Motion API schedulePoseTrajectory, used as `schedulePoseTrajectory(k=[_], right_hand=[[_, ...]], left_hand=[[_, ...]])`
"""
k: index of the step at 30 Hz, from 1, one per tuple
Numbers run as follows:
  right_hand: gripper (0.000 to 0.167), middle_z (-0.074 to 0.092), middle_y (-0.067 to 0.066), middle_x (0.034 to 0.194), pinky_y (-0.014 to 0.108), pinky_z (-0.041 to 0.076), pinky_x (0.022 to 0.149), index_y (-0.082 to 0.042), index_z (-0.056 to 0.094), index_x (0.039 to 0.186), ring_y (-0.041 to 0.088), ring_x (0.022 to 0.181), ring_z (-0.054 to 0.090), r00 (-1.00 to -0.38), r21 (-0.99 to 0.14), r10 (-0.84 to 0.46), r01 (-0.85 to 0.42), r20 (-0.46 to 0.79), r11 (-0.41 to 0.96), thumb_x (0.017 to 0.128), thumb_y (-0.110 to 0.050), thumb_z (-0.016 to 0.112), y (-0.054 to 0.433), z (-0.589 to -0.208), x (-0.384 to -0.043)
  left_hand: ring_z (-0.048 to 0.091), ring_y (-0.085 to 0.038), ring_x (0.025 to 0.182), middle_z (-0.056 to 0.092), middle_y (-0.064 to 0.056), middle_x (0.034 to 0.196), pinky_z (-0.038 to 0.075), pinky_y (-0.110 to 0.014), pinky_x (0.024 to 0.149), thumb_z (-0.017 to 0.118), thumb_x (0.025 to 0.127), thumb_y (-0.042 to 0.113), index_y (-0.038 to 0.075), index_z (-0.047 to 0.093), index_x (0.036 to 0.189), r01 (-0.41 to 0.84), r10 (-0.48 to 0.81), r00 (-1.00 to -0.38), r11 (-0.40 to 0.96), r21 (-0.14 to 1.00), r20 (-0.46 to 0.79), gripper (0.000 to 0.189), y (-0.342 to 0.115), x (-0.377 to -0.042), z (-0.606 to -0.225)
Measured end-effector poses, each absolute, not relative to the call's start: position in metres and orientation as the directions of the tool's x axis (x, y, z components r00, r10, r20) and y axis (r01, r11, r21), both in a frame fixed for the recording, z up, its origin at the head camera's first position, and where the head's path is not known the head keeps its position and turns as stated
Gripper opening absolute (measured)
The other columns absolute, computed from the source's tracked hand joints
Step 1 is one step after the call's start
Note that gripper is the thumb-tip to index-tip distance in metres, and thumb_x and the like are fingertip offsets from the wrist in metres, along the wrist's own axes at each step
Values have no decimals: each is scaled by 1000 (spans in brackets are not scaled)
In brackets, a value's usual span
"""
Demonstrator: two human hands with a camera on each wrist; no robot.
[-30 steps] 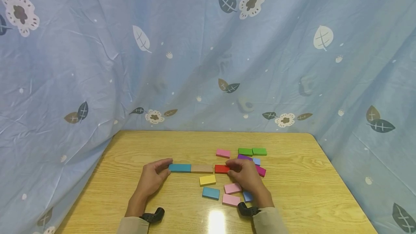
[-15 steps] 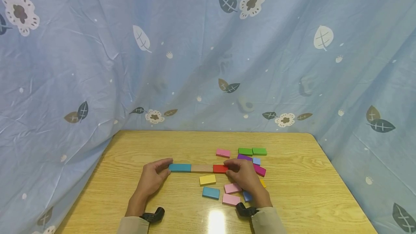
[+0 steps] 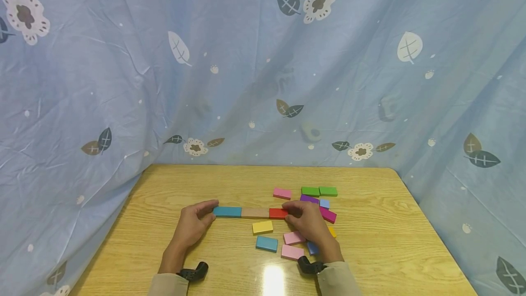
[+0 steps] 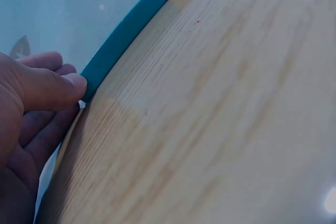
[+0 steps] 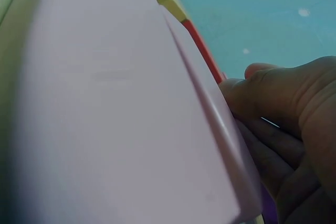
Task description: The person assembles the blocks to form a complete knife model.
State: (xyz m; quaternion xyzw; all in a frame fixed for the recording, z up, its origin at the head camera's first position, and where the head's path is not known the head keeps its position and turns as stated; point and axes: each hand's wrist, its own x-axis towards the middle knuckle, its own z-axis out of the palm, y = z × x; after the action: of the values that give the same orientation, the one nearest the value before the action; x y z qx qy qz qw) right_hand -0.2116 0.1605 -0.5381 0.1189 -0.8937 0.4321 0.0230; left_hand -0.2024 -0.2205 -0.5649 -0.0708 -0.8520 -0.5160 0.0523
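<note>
Here I've got the left hand (image 3: 192, 224) pinching the end of a long blue block (image 3: 227, 212), the right hand (image 3: 311, 223) pinching a red block (image 3: 278, 214), a bare-wood block (image 3: 255, 213) between them.

Low in the head view, left of centre, the left hand (image 3: 194, 222) is pinching rightward; right of centre, the right hand (image 3: 310, 222) is pinching leftward. Both forearms (image 3: 173, 256) are slanting inward from below.

Room behind tan block (image 3: 255, 213); yellow block (image 3: 262, 228) (seemingly just apart) obstructs front.
</note>
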Motion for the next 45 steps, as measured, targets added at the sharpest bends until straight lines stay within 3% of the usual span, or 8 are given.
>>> schedulePoseTrajectory(k=[12,19,23,27,33,39,45], right_hand=[[32,83,-5,118,46,65,103,-16,84,122,18,114,78,-970,-761,-201,-232,135,606,92,-5,87,161,-537,-211],[38,79,15,131,38,65,102,-4,79,132,36,125,76,-970,-861,-186,-226,156,455,94,-3,85,185,-526,-207],[37,79,18,130,26,66,96,-2,78,132,38,120,77,-962,-861,-180,-264,204,435,96,-5,85,216,-520,-204],[37,79,18,131,17,63,92,-3,78,132,37,119,78,-968,-861,-154,-246,197,446,97,-10,85,247,-517,-195],[40,78,18,133,17,63,93,-2,76,135,31,122,78,-984,-863,-88,-179,156,472,98,-17,84,281,-522,-179],[40,78,17,132,15,62,93,-3,77,135,19,117,79,-991,-866,-27,-129,133,483,98,-18,85,296,-531,-172],[41,78,17,133,14,61,93,-3,76,135,16,116,79,-994,-891,-3,-96,106,444,98,-17,85,299,-539,-175]], left_hand=[[72,-31,133,77,-7,139,58,-49,113,77,99,-2,10,74,142,175,70,-984,466,867,162,45,-222,-203,-565],[71,-31,134,77,-7,139,57,-50,114,78,99,-2,10,74,142,173,67,-985,462,870,160,45,-221,-203,-566],[71,-32,134,76,-8,140,57,-50,114,77,99,-2,9,74,143,175,70,-984,460,871,161,45,-221,-203,-565],[71,-32,134,76,-8,140,58,-49,114,77,100,-2,9,73,143,180,71,-984,461,869,166,45,-222,-203,-565],[71,-32,134,76,-8,140,58,-48,114,77,100,-2,8,73,143,181,73,-983,457,871,166,45,-222,-202,-565],[72,-32,133,76,-8,139,58,-49,113,77,99,-3,8,74,142,187,71,-982,459,868,174,45,-222,-202,-566],[72,-32,133,76,-8,139,58,-50,113,78,98,-3,9,74,142,185,65,-982,460,868,174,45,-221,-202,-565]])
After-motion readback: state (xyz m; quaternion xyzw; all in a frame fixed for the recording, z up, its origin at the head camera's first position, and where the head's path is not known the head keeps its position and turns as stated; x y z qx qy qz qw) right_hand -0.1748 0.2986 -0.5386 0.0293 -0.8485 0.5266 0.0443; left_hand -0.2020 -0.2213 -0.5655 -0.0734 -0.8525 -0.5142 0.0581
